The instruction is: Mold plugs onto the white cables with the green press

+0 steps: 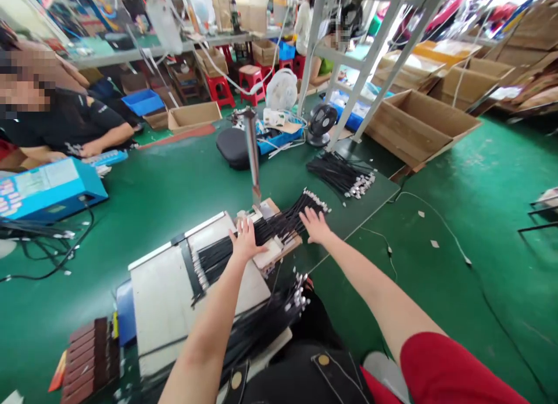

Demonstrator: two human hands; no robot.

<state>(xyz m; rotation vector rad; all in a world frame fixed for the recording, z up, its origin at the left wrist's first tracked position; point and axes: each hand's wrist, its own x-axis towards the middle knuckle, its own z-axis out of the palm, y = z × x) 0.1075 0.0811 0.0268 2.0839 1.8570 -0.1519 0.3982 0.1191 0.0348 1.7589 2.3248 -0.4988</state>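
Observation:
A row of thin black cables point(219, 257) with pale connector ends lies across a white board point(165, 290) and a small wooden block fixture point(271, 251). My left hand point(244, 240) is spread over the cables beside the fixture, its fingers apart. Farther right, my right hand point(315, 225) reaches over the other end of the same cables, also with fingers spread; whether it presses on them I cannot tell. A dark strip point(190, 269) crosses the board by the left connector ends. Behind the fixture rises a metal post point(251, 154). Another black cable bundle point(264, 322) lies close to my body.
One more cable bundle point(337, 174) rests at the bench's right corner, near a black fan point(322, 122) and a metal frame point(364, 84). At left stand a blue box-shaped device point(56, 186) and a seated co-worker point(56, 125). A carton point(421, 128) is behind right.

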